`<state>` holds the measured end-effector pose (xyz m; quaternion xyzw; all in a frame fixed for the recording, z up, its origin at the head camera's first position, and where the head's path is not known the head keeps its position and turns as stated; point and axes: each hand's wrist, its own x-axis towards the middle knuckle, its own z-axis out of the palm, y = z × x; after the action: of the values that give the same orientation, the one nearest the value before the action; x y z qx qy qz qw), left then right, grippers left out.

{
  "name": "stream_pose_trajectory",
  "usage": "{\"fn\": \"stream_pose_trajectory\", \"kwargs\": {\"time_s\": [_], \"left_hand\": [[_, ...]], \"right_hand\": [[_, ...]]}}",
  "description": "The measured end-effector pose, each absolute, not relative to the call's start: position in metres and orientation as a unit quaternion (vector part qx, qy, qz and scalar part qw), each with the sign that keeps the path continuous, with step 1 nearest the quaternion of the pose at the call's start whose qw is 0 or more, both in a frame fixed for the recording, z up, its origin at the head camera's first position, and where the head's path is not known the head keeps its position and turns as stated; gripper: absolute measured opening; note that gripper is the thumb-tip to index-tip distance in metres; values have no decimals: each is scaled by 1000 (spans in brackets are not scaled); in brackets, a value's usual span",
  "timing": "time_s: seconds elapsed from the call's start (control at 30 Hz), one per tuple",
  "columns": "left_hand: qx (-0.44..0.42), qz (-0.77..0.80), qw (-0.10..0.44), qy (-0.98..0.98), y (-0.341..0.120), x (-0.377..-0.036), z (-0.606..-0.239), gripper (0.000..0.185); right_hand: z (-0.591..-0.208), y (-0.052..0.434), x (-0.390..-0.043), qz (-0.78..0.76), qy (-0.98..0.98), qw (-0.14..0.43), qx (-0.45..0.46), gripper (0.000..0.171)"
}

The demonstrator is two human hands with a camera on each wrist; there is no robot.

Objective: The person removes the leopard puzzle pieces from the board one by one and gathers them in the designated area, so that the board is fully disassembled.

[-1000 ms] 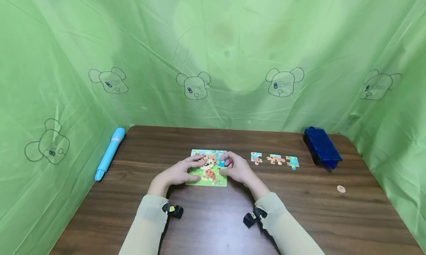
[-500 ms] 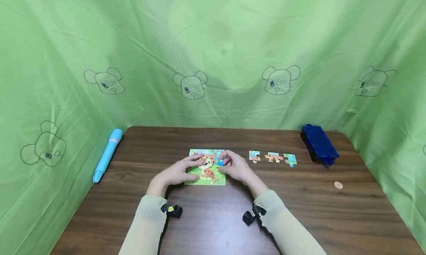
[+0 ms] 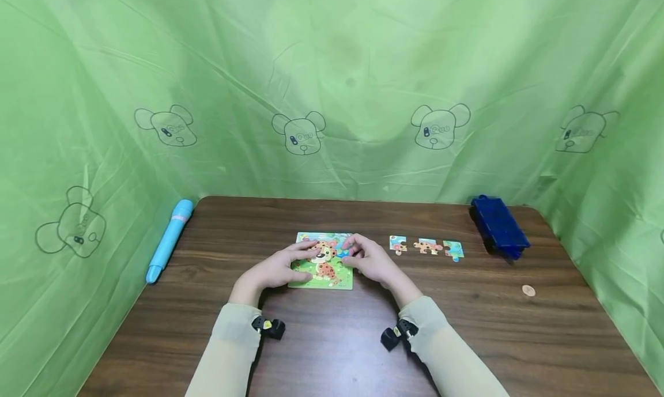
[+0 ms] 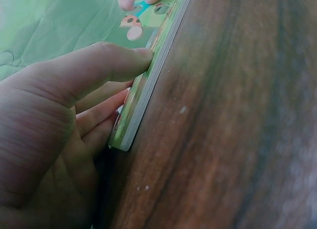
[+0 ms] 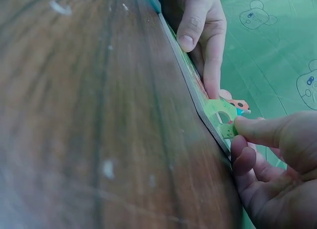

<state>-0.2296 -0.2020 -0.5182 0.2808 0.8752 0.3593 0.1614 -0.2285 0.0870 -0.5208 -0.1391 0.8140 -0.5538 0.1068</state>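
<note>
A jigsaw puzzle board (image 3: 332, 284) with a spotted cartoon animal on green ground lies flat on the table. My left hand (image 3: 275, 267) rests at its left side, fingers spread over the picture. In the left wrist view, that thumb (image 4: 119, 63) lies on the board near its front edge. My right hand (image 3: 370, 264) is at the board's right side. Between its thumb and fingers it pinches a puzzle piece (image 5: 214, 105), green with orange and blue parts, which stands tilted up from the board in the right wrist view. Part of the picture is hidden under both hands.
Three loose puzzle pieces (image 3: 428, 246) lie in a row right of the board. A dark blue box (image 3: 500, 224) stands at the back right, with a small round disc (image 3: 528, 291) in front of it. A light blue toy microphone (image 3: 170, 239) lies along the left edge.
</note>
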Motion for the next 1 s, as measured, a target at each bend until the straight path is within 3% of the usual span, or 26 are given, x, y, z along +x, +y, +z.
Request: {"fn": "stream_pose_trajectory", "kwargs": {"time_s": [1.0], "left_hand": [[270, 348, 134, 888, -194, -228, -517, 65]], "right_hand": [[-516, 98, -232, -602, 772, 152, -136, 22]]}}
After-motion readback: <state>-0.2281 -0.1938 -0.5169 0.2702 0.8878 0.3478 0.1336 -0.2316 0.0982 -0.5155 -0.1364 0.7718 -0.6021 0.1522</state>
